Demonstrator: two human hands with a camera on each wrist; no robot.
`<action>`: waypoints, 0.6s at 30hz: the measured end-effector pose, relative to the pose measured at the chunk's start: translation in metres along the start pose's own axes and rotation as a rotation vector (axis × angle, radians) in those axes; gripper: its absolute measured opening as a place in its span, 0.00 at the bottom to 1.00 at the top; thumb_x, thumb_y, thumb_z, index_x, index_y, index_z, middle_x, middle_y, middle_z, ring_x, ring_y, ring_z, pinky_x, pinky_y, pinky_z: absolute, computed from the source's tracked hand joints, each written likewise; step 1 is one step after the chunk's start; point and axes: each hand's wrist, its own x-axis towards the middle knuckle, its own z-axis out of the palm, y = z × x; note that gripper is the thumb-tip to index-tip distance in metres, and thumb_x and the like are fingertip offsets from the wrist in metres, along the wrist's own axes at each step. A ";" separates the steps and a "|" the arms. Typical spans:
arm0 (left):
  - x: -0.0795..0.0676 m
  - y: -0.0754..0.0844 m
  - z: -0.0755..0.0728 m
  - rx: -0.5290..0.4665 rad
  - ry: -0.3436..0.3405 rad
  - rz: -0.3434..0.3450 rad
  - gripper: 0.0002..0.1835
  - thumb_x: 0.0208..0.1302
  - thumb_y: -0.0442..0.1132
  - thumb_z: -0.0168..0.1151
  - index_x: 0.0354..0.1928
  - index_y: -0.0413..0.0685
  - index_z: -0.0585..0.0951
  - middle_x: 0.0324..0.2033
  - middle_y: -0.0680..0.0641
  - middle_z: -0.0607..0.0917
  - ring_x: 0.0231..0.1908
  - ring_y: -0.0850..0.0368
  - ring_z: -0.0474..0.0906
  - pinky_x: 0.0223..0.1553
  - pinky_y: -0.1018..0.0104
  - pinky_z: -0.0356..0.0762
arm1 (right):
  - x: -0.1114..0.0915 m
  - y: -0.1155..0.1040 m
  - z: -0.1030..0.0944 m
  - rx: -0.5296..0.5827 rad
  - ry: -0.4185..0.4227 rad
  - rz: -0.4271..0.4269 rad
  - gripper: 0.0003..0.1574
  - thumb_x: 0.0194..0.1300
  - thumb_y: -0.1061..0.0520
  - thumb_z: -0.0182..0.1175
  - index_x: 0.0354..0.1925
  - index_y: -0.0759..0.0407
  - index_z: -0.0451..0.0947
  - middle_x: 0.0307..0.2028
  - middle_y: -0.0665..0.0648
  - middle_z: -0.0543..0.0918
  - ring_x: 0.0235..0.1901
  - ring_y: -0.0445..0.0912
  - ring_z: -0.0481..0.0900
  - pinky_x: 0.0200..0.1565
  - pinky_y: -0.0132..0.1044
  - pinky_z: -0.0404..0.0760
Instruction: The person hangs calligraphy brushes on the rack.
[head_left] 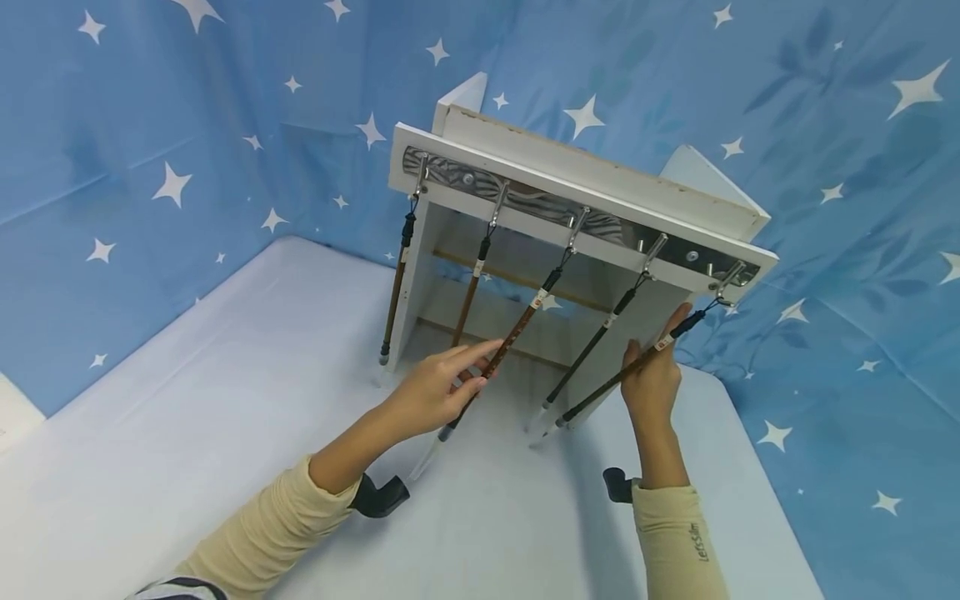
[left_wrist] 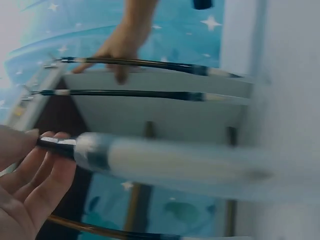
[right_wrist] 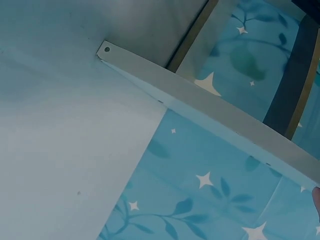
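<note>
Five calligraphy brushes hang by loops from metal hooks along the front rail of a white stand (head_left: 600,196). My left hand (head_left: 423,392) pinches the middle brush (head_left: 517,332) between thumb and fingers; its loop is on the hook. Up close in the left wrist view, that brush's clear-sleeved tip (left_wrist: 185,162) points right, away from the left hand (left_wrist: 37,185). My right hand (head_left: 651,379) grips the stand's right side panel (left_wrist: 170,82), behind the rightmost brush (head_left: 607,385). Only a fingertip (right_wrist: 316,197) of it shows in the right wrist view, beside the panel edge (right_wrist: 200,107).
Left of the held brush hang two more brushes, the leftmost one (head_left: 397,292) by the left panel. Another brush (head_left: 592,354) hangs just right of it. The stand rests on a white-covered table (head_left: 300,333); a blue star-patterned cloth (head_left: 187,108) rises behind.
</note>
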 end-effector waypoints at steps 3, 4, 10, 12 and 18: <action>0.001 -0.009 0.011 0.023 0.051 0.013 0.27 0.62 0.32 0.55 0.64 0.48 0.65 0.42 0.47 0.81 0.33 0.59 0.78 0.23 0.75 0.70 | 0.000 0.000 0.001 0.010 -0.003 0.001 0.46 0.64 0.63 0.48 0.71 0.51 0.35 0.42 0.80 0.74 0.39 0.72 0.76 0.36 0.63 0.75; 0.001 -0.013 0.015 0.034 0.070 0.024 0.27 0.62 0.32 0.55 0.64 0.48 0.65 0.41 0.47 0.81 0.33 0.60 0.78 0.23 0.76 0.70 | -0.001 0.000 0.001 0.011 -0.005 0.003 0.45 0.64 0.63 0.48 0.71 0.52 0.35 0.43 0.79 0.74 0.39 0.72 0.76 0.36 0.63 0.75; 0.001 -0.030 0.040 0.108 0.147 0.088 0.28 0.61 0.32 0.56 0.64 0.45 0.64 0.43 0.46 0.79 0.22 0.63 0.70 0.19 0.77 0.65 | -0.003 0.000 0.004 0.011 -0.004 0.007 0.48 0.64 0.64 0.48 0.71 0.47 0.33 0.42 0.79 0.75 0.38 0.72 0.76 0.35 0.62 0.75; 0.003 -0.035 0.047 0.110 0.168 0.105 0.28 0.61 0.32 0.56 0.64 0.44 0.64 0.41 0.45 0.79 0.21 0.62 0.69 0.20 0.77 0.65 | -0.003 0.000 0.005 0.018 -0.003 0.003 0.49 0.64 0.64 0.49 0.71 0.46 0.32 0.43 0.79 0.74 0.38 0.72 0.76 0.35 0.62 0.74; 0.008 -0.050 0.067 0.074 0.231 0.112 0.27 0.59 0.30 0.58 0.61 0.39 0.66 0.37 0.43 0.80 0.31 0.56 0.78 0.32 0.74 0.77 | -0.002 -0.002 0.007 0.023 -0.041 0.017 0.50 0.64 0.62 0.49 0.71 0.43 0.29 0.47 0.78 0.73 0.42 0.72 0.75 0.38 0.63 0.75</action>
